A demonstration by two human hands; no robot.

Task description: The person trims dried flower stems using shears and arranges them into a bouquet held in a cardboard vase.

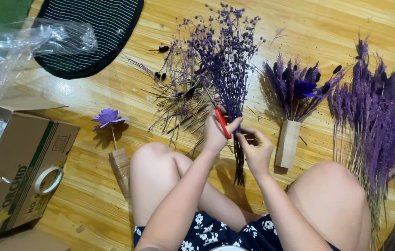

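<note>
Centrally, the purple bunch (227,51) runs upright from top to centre of frame; the right hand (256,149) pinches its stems, the left hand (217,132), fingers closed around red scissors (222,122), just beside.

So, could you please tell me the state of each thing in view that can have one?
Left hand: closed around the red-handled scissors.
Right hand: pinching the stems of the dark purple dried bunch.
Dark purple dried bunch: held up off the wooden floor.
Wrapped bouquet: lying flat, stems in a paper sleeve.
Single purple flower: lying flat.
Cardboard box: lying flat.
Tape roll: resting on the box.
</note>
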